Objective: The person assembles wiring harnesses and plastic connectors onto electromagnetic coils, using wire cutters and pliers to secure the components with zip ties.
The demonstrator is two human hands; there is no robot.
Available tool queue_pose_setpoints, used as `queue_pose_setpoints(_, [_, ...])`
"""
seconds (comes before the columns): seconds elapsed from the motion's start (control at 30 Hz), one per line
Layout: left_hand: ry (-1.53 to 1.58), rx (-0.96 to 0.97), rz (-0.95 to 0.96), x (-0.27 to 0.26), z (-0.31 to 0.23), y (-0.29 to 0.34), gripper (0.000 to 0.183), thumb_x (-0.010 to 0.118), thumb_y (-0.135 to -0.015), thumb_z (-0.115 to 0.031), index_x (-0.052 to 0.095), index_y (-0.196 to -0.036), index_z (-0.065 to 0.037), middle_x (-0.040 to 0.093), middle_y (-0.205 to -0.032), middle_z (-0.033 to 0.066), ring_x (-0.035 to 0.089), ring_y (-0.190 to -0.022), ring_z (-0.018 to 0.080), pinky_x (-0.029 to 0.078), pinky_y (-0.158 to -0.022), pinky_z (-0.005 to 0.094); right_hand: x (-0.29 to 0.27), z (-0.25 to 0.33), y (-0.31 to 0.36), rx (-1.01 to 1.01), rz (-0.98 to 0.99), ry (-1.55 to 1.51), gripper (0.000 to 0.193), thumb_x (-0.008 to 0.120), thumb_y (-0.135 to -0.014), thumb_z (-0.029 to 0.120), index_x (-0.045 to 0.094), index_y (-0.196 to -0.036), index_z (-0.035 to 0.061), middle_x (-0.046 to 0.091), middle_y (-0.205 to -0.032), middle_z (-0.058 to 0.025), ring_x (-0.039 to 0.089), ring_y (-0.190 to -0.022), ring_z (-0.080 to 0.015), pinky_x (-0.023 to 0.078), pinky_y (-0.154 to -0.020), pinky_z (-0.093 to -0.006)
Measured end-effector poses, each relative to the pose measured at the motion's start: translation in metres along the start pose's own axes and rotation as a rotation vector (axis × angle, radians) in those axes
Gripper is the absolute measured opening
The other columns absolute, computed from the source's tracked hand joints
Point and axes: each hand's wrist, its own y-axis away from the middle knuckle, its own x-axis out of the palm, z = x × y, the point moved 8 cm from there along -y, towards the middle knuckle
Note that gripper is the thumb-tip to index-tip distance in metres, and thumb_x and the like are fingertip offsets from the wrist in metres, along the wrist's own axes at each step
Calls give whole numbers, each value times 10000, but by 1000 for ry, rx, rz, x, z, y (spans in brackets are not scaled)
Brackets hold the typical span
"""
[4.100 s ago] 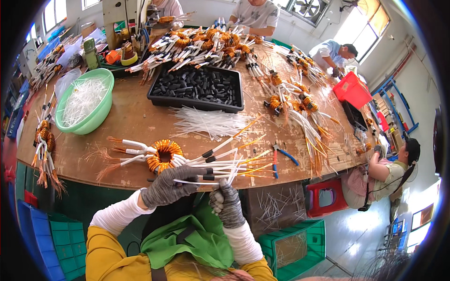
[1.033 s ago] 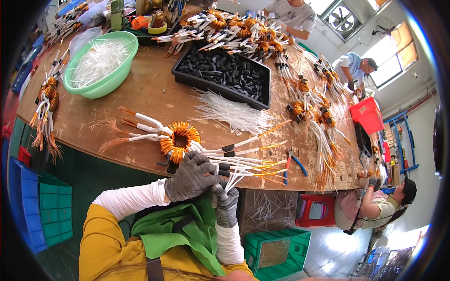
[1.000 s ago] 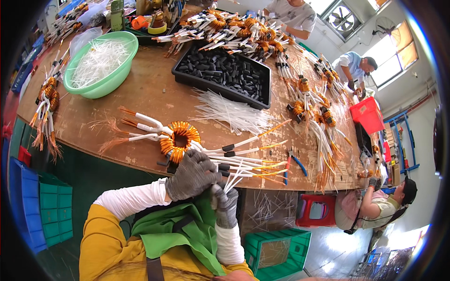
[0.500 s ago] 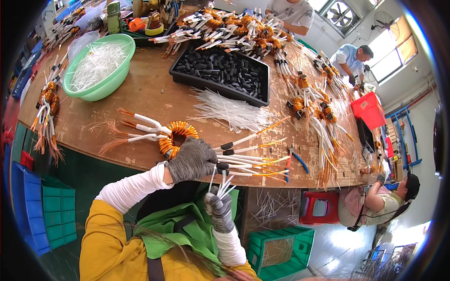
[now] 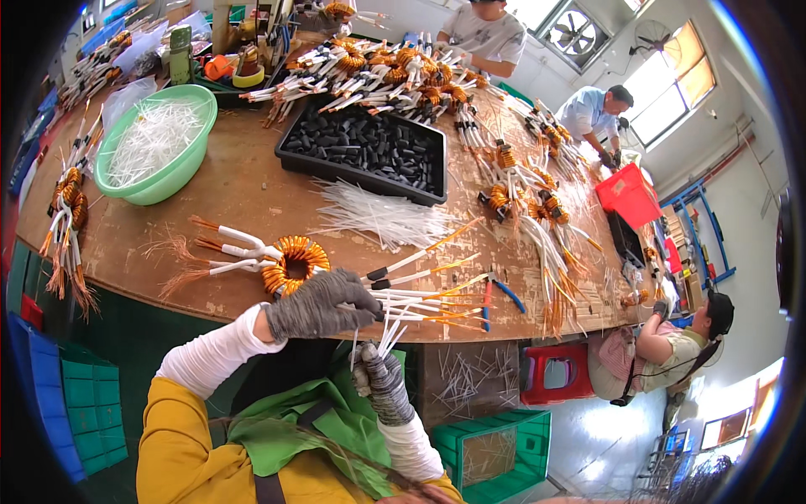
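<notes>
A toroidal coil (image 5: 295, 267) wound with copper wire lies near the table's front edge, frayed copper ends to its left. White leads (image 5: 420, 296) with black sleeves and orange tips spread to its right. My left hand (image 5: 323, 304), in a grey glove, is closed over the leads beside the coil, fingertips pressed together; what lies under them is partly hidden. Just below the table edge my right hand (image 5: 382, 382), also gloved, is closed around several thin white plastic strips (image 5: 389, 338) that stick up toward the leads.
A green bowl (image 5: 206, 139) and a loose pile (image 5: 382, 214) hold white strips. A black tray (image 5: 290, 161) holds black sleeves. Blue-and-red pliers (image 5: 509, 296) lie right of the leads; more coils (image 5: 504, 197) lie beyond. Green crate (image 5: 537, 428) and red stool (image 5: 533, 374) stand below right. Co-workers sit around.
The whole view has shifted, so the table appears further left. My left hand's fingers have stretched out rightward along the leads. My right hand still holds the white strips.
</notes>
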Motion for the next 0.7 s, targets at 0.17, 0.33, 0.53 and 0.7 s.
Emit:
queue_pose_setpoints(0.17, [199,23,-6,16,-6,-6,168,673,-752,-170,635,-856,-44,603,-812,101,572,-784,237,444,-727,335,8,5,1,-16,66,23,387,502,-874,420,575,-849,40,467,-527,27,374,-396,-39,277,-373,-177])
queue_pose_setpoints(0.33, [202,-160,-166,-5,5,-9,158,683,-736,-147,644,-848,-43,582,-727,102,565,-754,230,443,-669,340,2,14,1,-128,-15,30,377,502,-878,397,590,-879,31,484,-519,14,386,-395,-41,285,-378,-172])
queue_pose_setpoints(0.53, [16,142,-181,3,-20,-7,79,642,-783,-112,648,-823,-43,596,-724,57,561,-666,183,444,-626,295,-9,21,-5,-182,-72,93,378,481,-889,386,600,-894,27,488,-512,8,381,-377,-41,283,-364,-170])
queue_pose_setpoints(0.7, [-177,142,-500,-38,-29,-19,95,649,-755,-141,635,-799,-58,579,-720,52,535,-684,215,417,-649,342,-46,20,-9,-215,-231,-56,368,462,-907,341,581,-983,1,482,-527,15,382,-369,-42,293,-350,-166])
